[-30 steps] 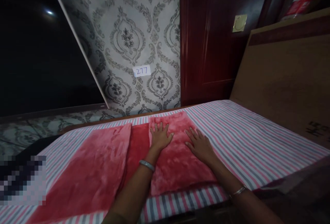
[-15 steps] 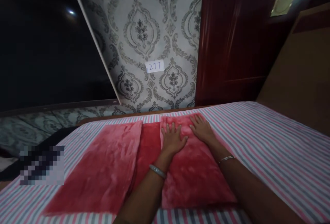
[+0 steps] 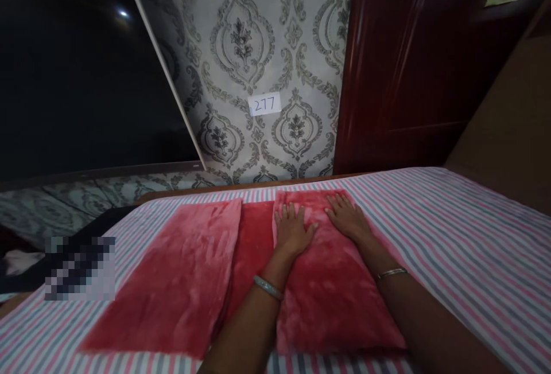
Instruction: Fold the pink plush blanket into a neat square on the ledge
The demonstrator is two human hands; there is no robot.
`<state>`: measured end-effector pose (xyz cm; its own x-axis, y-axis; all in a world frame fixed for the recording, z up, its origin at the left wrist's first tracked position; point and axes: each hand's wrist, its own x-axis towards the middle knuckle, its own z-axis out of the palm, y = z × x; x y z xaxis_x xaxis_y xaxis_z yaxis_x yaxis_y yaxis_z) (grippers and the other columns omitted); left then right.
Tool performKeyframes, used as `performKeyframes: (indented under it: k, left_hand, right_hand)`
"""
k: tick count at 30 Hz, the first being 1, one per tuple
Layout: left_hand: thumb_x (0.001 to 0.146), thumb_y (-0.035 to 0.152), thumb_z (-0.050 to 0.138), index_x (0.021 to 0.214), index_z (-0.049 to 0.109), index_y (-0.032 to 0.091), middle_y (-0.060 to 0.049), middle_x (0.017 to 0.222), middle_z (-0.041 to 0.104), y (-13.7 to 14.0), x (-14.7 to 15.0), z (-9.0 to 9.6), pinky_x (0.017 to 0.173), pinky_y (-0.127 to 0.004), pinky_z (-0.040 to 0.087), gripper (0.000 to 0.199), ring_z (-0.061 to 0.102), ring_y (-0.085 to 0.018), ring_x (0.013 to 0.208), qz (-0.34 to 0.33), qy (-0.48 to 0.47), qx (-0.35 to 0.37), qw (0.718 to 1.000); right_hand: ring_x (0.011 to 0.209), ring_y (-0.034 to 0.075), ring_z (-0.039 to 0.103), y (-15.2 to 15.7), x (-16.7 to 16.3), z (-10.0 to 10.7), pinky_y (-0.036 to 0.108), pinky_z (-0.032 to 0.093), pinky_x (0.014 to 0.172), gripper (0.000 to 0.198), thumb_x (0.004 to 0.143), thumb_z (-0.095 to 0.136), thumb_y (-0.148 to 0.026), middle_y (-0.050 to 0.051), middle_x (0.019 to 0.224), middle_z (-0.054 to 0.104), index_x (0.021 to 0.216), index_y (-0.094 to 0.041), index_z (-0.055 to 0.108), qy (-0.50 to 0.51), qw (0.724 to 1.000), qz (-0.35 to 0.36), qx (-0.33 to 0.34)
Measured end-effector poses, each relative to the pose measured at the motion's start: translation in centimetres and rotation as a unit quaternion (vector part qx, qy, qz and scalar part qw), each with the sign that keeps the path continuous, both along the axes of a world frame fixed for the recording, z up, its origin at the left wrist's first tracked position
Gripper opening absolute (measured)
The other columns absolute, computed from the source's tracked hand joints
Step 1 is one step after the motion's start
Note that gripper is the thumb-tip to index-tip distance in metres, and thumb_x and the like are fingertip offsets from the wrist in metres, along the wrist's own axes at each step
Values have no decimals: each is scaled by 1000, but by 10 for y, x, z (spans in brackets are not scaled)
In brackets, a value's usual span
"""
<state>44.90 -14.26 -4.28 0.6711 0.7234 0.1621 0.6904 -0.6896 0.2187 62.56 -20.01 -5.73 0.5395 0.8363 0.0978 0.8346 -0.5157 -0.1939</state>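
A plush red-pink blanket (image 3: 172, 282) lies on a striped sheet, its left and right sides folded inward. Between the two folded panels a strip of deeper red shows. My left hand (image 3: 295, 229) rests flat on the right panel near its inner edge, fingers spread. Close to that panel's far right corner, my right hand (image 3: 348, 216) also lies flat on the plush with its fingers out. Neither hand grips anything. A bangle circles each wrist, and my left forearm hides part of the middle strip.
The pink, white and grey striped sheet (image 3: 451, 236) spreads to both sides. A dark screen (image 3: 86, 76) stands at the left. Behind are patterned wallpaper with a "277" label (image 3: 264, 104) and a dark red wood panel (image 3: 400, 64). A brown board-like surface (image 3: 508, 110) rises at the right.
The view has shifted slightly, so the scene sits a little further right. Both hands remain flat on the right panel in nearly the same spots.
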Motion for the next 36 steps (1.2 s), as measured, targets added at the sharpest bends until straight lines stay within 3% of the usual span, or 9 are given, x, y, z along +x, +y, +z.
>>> performKeyframes:
  k: [5,9,11,17,24,27,30,33,36]
  left_hand:
    - [92,43,50,151,40,20,-14,165,25,13,-3,13,122,-52,21,64,20,-33,153,68,-80,6,994]
    - [91,33,55,150,41,15,-16,152,48,52,-5,31,113,-38,41,63,46,-27,140,149,-198,-150,957]
    - [94,34,52,148,42,13,-17,147,54,70,-3,36,108,-34,45,59,53,-25,134,160,-221,-181,945]
    - [96,29,50,151,39,20,-10,145,57,83,11,24,104,-31,46,57,58,-21,128,159,-207,-167,951]
    - [98,31,45,148,46,21,-16,135,63,71,14,17,101,-48,45,51,61,-35,120,184,-115,-90,972]
    - [97,35,46,151,41,14,-21,137,60,69,13,24,103,-48,45,58,60,-37,121,174,-94,-97,975]
    - [96,40,48,155,30,11,-23,148,47,61,11,35,107,-47,43,68,53,-36,129,171,-95,-26,980]
    - [94,50,46,157,27,19,-16,162,29,50,12,39,117,-53,29,72,29,-37,147,104,-58,87,989]
    - [93,63,38,157,30,29,-7,167,19,41,19,30,120,-62,13,73,8,-38,153,12,38,65,997]
  right_hand:
    - [152,24,18,1,0,-2,53,24,118,58,103,24,-42,9,164,24,156,-22,33,0,1000,5,15]
    - [151,26,20,0,1,-1,56,24,117,58,102,25,-42,11,163,25,155,-23,35,8,1000,11,28]
    - [151,26,20,-1,0,1,55,24,118,58,101,26,-42,11,163,26,155,-22,36,13,999,8,34]
    - [151,24,19,-3,3,4,54,24,118,57,102,28,-43,9,164,25,155,-23,36,27,999,14,44]
    - [152,24,17,-4,9,4,55,22,118,57,103,27,-45,9,165,22,155,-23,34,42,998,26,37]
    - [152,25,15,-5,9,6,55,21,118,58,103,26,-46,9,165,21,156,-23,33,45,998,21,29]
    - [152,25,16,-5,9,7,56,22,118,57,103,26,-45,10,165,22,156,-23,32,38,999,23,28]
    - [151,25,17,-4,11,6,56,22,118,58,103,26,-46,9,165,22,155,-23,33,36,999,19,30]
    - [151,25,17,-4,12,4,57,22,118,59,103,25,-49,9,165,22,156,-23,32,39,998,20,34]
